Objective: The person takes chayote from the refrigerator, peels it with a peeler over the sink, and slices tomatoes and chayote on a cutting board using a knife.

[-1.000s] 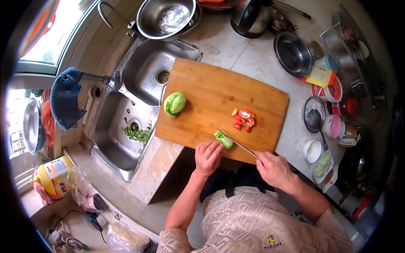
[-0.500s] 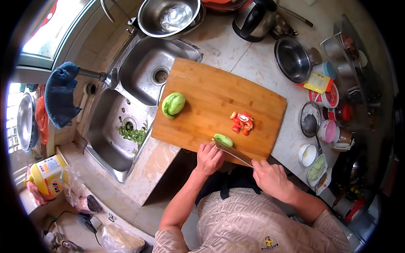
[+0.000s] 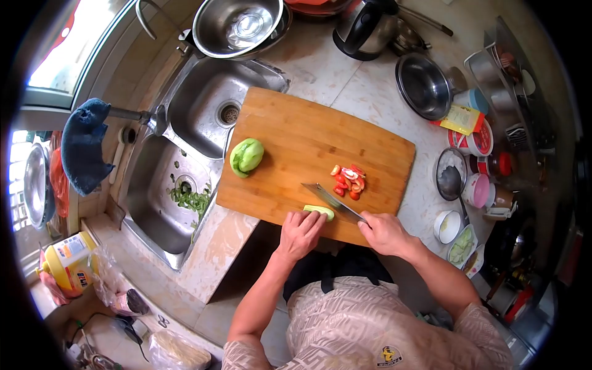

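On the wooden cutting board (image 3: 290,132), a pale green vegetable piece (image 3: 320,210) lies near the front edge. My left hand (image 3: 301,234) has its fingers bent over the near side of this piece, gripping it. In my right hand (image 3: 387,234) is the handle of a kitchen knife (image 3: 333,200), with its blade just beyond the piece and apart from it. Cut red pieces (image 3: 349,180), which look like tomato, sit in a small heap behind the blade. A larger peeled green vegetable (image 3: 246,157) rests at the board's left side.
A double steel sink (image 3: 148,213) with green peelings adjoins the board on the left. Metal bowls (image 3: 237,24) and a kettle (image 3: 367,31) stand at the back. Along the right are a dark bowl (image 3: 423,86), a ladle (image 3: 452,179) and small dishes (image 3: 448,227).
The knife has moved from the green piece to just beyond it, its blade now over the board. My left fingers have shifted onto the piece, which now lies flatter.
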`<state>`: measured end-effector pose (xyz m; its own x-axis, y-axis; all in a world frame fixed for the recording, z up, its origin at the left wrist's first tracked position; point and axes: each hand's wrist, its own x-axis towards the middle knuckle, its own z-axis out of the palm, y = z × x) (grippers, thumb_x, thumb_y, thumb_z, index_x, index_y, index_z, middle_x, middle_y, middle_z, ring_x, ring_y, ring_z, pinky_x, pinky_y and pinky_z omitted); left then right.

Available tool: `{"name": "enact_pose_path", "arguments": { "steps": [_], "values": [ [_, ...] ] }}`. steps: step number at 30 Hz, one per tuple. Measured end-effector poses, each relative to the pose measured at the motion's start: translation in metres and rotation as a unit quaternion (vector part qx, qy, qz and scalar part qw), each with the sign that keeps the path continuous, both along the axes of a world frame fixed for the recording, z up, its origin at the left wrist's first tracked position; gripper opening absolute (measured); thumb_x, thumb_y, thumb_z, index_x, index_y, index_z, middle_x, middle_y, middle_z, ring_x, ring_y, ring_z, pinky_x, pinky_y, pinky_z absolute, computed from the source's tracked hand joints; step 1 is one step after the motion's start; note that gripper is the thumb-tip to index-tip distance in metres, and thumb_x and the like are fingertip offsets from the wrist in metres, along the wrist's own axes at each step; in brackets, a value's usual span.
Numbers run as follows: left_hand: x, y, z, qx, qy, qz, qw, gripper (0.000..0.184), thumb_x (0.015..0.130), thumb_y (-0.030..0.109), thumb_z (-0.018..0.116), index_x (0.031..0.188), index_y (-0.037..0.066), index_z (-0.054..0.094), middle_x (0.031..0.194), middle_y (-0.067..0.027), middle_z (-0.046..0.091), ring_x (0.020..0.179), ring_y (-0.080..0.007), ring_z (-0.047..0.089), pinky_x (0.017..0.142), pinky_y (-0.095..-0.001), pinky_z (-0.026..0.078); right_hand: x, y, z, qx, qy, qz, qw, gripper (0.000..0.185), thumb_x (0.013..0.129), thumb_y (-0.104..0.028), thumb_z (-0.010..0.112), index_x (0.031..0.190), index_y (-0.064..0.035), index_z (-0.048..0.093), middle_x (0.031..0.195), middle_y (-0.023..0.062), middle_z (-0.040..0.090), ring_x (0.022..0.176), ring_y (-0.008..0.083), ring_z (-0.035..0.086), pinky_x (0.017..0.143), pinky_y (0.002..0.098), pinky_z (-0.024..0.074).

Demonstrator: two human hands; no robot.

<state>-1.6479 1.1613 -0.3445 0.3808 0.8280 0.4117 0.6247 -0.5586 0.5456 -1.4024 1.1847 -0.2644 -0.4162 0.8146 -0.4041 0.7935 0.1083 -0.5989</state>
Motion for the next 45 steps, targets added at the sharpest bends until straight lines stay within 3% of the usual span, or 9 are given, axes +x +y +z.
{"name": "enact_pose_path", "arguments": {
  "steps": [5,10,16,19,23,31,45],
  "values": [
    [-0.001,-0.007,-0.008,0.027,0.018,-0.021,0.999,0.036,0.068,0.005,0.071,0.103,0.007,0.070,0.100,-0.0050,0.066,0.086,-0.0224,0.060,0.069,-0.0368,0.046,-0.001,-0.007,0.022,0.035,-0.008,0.012,0.999,0.012,0.093,-0.016,0.057,0.090,-0.0044,0.056,0.072,0.0176,0.063,0.067,0.0416,0.064,0.059,0.0531,0.0503],
    [-0.003,-0.011,-0.012,0.017,0.037,-0.033,0.999,0.034,0.069,0.009,0.068,0.103,0.007,0.069,0.101,-0.0048,0.066,0.089,-0.0215,0.061,0.070,-0.0364,0.046,-0.004,-0.013,0.052,0.012,-0.099,0.090,0.991,0.013,0.093,-0.017,0.057,0.091,-0.0046,0.056,0.076,0.0143,0.064,0.066,0.0373,0.067,0.058,0.0499,0.0532],
    [0.001,-0.010,-0.015,0.043,0.015,-0.004,0.999,0.030,0.070,0.008,0.070,0.100,0.008,0.069,0.103,-0.0034,0.067,0.089,-0.0209,0.061,0.074,-0.0366,0.047,-0.007,-0.012,0.013,0.000,-0.093,0.088,0.992,0.014,0.094,-0.018,0.055,0.092,-0.0042,0.057,0.079,0.0166,0.065,0.070,0.0401,0.066,0.062,0.0516,0.0529],
    [0.001,-0.018,-0.020,0.066,0.009,0.012,0.998,0.028,0.071,0.008,0.071,0.099,0.009,0.069,0.103,-0.0028,0.067,0.088,-0.0199,0.061,0.076,-0.0365,0.047,0.002,-0.004,0.004,0.005,-0.029,0.068,0.997,0.015,0.094,-0.019,0.054,0.092,-0.0041,0.057,0.078,0.0172,0.065,0.071,0.0410,0.066,0.062,0.0526,0.0521],
    [0.005,-0.023,-0.026,0.071,0.010,0.052,0.996,0.025,0.072,0.010,0.075,0.097,0.011,0.070,0.102,-0.0019,0.068,0.087,-0.0187,0.062,0.079,-0.0374,0.045,0.003,-0.004,0.017,-0.007,-0.017,0.013,1.000,0.016,0.094,-0.019,0.054,0.091,-0.0040,0.056,0.075,0.0170,0.064,0.071,0.0412,0.065,0.061,0.0527,0.0513],
    [0.008,-0.024,-0.025,0.056,0.008,0.061,0.997,0.027,0.070,0.009,0.076,0.096,0.010,0.070,0.094,-0.0016,0.067,0.086,-0.0198,0.062,0.076,-0.0366,0.042,-0.006,-0.016,0.046,0.027,-0.105,0.087,0.990,0.014,0.093,-0.018,0.058,0.090,-0.0047,0.056,0.074,0.0145,0.063,0.065,0.0376,0.067,0.057,0.0494,0.0535],
    [0.013,-0.013,-0.024,0.069,-0.009,0.055,0.996,0.025,0.068,0.002,0.072,0.092,0.010,0.071,0.092,-0.0037,0.064,0.083,-0.0225,0.060,0.076,-0.0383,0.046,0.000,-0.016,0.016,0.001,-0.065,0.072,0.995,0.013,0.094,-0.018,0.055,0.093,-0.0053,0.056,0.078,0.0157,0.066,0.071,0.0402,0.066,0.062,0.0525,0.0522]
  ]
}}
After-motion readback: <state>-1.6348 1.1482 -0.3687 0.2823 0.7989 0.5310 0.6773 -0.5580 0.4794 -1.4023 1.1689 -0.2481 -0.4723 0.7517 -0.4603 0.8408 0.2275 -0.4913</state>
